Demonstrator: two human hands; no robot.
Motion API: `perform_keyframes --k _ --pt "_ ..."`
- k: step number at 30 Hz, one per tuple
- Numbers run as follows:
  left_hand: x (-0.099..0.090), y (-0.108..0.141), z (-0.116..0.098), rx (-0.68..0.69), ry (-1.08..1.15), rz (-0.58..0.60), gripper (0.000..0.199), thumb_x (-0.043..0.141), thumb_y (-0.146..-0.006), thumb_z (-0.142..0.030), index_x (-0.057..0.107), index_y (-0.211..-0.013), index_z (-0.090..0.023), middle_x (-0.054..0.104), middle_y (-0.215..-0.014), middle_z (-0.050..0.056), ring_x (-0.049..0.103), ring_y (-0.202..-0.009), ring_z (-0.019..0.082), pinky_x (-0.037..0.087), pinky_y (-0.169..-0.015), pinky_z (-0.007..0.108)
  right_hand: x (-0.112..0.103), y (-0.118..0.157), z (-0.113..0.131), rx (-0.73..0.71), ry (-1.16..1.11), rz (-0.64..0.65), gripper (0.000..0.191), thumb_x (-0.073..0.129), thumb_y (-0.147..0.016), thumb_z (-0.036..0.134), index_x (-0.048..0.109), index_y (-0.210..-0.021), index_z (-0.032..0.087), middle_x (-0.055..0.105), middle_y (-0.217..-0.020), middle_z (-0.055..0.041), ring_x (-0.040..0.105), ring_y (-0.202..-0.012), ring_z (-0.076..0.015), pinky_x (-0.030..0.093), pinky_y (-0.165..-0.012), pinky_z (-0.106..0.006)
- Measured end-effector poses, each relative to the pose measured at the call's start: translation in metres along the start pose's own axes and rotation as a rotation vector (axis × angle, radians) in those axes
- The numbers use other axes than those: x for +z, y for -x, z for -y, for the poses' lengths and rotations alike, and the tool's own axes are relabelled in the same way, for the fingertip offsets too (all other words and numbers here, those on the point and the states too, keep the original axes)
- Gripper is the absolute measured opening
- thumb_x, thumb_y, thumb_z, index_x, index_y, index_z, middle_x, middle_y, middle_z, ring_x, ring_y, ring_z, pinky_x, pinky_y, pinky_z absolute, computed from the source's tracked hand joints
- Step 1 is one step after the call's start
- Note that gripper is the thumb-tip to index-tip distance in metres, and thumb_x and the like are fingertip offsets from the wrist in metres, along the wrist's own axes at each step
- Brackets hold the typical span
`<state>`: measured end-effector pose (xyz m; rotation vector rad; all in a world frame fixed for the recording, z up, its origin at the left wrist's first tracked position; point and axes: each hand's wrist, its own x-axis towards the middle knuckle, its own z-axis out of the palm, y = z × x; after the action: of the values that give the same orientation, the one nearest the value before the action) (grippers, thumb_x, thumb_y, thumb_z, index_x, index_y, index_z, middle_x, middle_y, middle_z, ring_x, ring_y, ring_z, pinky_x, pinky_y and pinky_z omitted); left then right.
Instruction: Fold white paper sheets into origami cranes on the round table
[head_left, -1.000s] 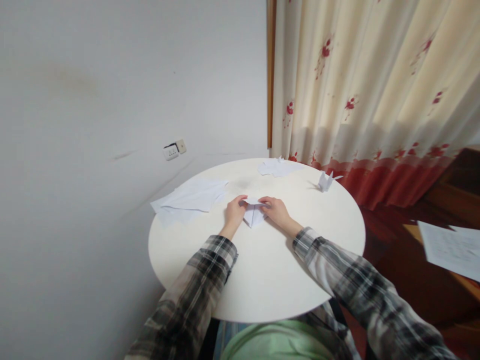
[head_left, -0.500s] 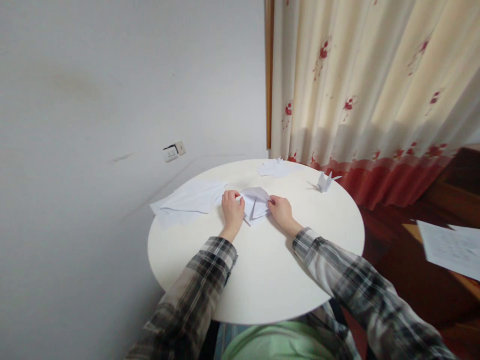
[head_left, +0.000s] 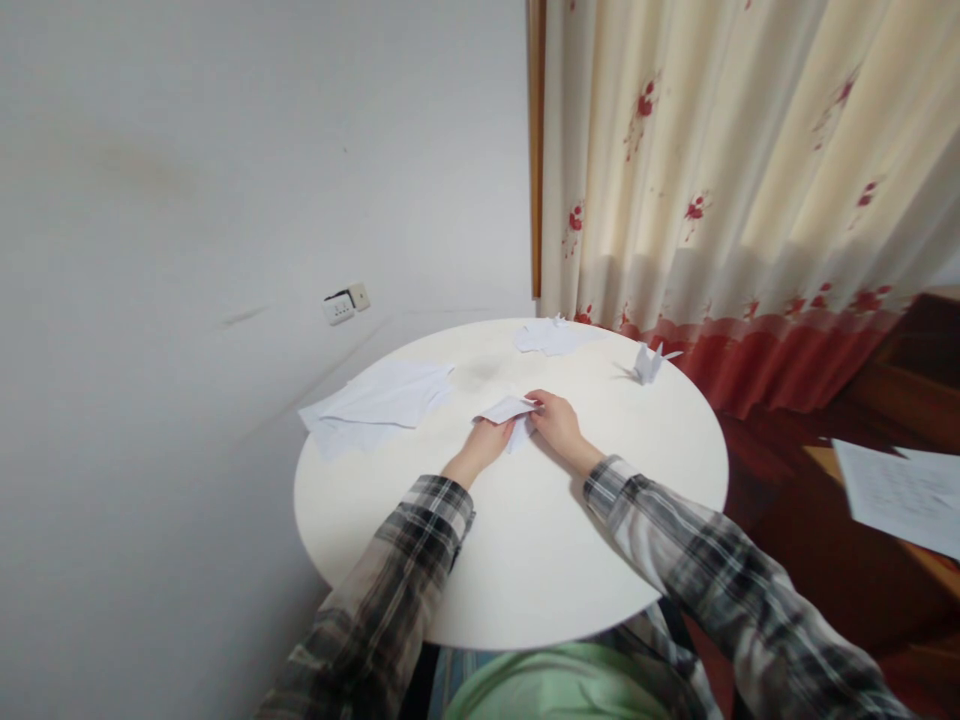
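Note:
A folded white paper [head_left: 505,408] is held between both hands, raised a little over the middle of the round white table [head_left: 517,570]. My left hand [head_left: 486,444] grips it from below at its near left side, its fingertips hidden under the paper. At the right edge, my right hand [head_left: 556,416] pinches the paper between thumb and fingers. A lower flap of the paper points down toward the tabletop between the hands.
White sheets [head_left: 390,395] lie at the table's left edge. More paper pieces [head_left: 547,337] are at the far edge. A folded paper crane [head_left: 649,363] stands at the far right. Printed sheets [head_left: 900,495] lie on a surface beyond the table.
The paper has been tilted and its wide raised flap now looks flatter and narrower. My left hand has moved right and nearer, under the paper; my right hand has shifted slightly left.

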<state>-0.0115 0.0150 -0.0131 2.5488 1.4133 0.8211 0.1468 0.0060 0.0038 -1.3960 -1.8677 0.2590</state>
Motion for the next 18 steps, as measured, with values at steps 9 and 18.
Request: perform_keyframes --k 9,18 --pt "-0.0043 -0.0032 -0.0064 -0.037 -0.081 0.058 0.041 0.033 -0.079 -0.007 0.049 -0.117 -0.010 0.054 -0.120 0.013 0.048 -0.113 0.021 0.033 -0.101 0.037 0.0034 -0.0013 -0.0039 -0.078 0.009 -0.043 0.033 0.049 -0.067 0.007 0.059 -0.097 0.016 0.061 -0.096 -0.0065 0.051 -0.090 -0.0184 0.038 -0.081 -0.029" --pt "-0.0027 -0.0009 -0.0019 -0.020 0.039 0.012 0.047 0.038 -0.077 -0.006 0.039 -0.124 -0.012 0.054 -0.119 0.013 0.053 -0.107 0.019 0.040 -0.095 0.036 0.0022 -0.0014 -0.0014 -0.106 0.013 -0.066 0.019 0.050 -0.074 0.012 0.059 -0.090 0.017 0.059 -0.087 -0.0040 0.050 -0.084 -0.0158 0.037 -0.076 -0.026"
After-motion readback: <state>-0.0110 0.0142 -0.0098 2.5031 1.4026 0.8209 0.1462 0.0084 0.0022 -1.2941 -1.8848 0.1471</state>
